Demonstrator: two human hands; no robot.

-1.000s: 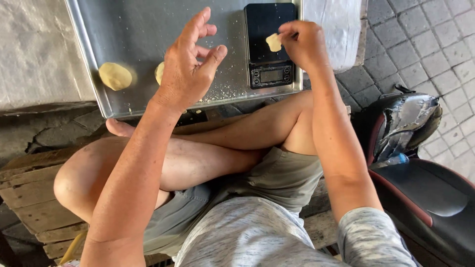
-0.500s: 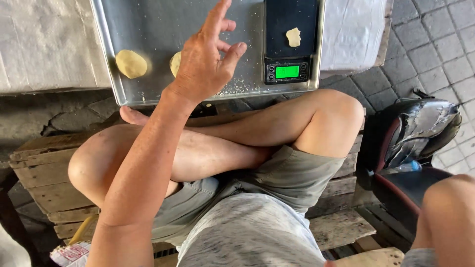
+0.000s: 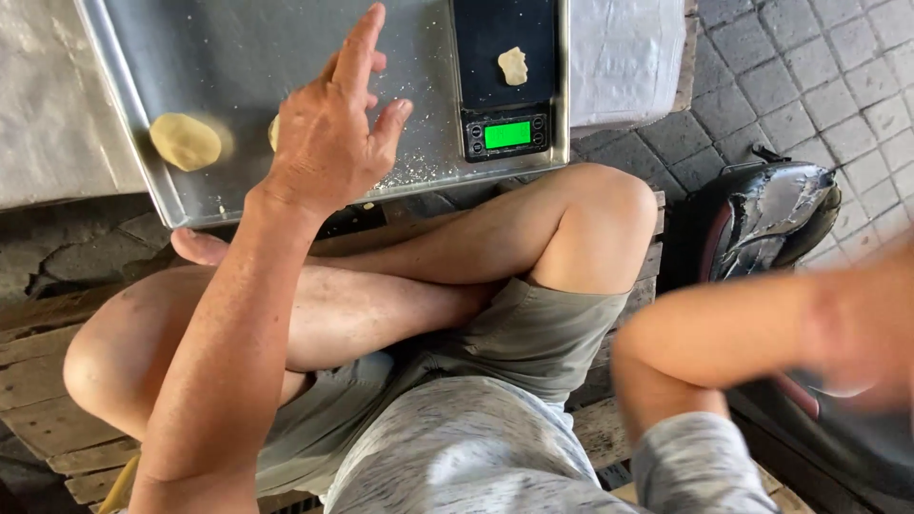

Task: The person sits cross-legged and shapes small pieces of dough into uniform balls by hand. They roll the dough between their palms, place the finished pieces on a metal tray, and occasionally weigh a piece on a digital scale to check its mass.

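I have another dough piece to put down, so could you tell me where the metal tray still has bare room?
The metal tray is bare across its upper middle, between the round dough ball on one side and the scale on the other. It is crowded at the near edge: the left hand hovers there, covering a second dough piece. The scale's platform holds a small dough scrap.

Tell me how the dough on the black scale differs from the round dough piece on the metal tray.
The dough on the scale is smaller and ragged-edged; the round dough piece on the tray is larger, smooth and flattened into a disc. The scale piece lies on a black platform above a lit green display; the round one sits on bare floury metal, left of the raised left hand. Both are pale yellow.
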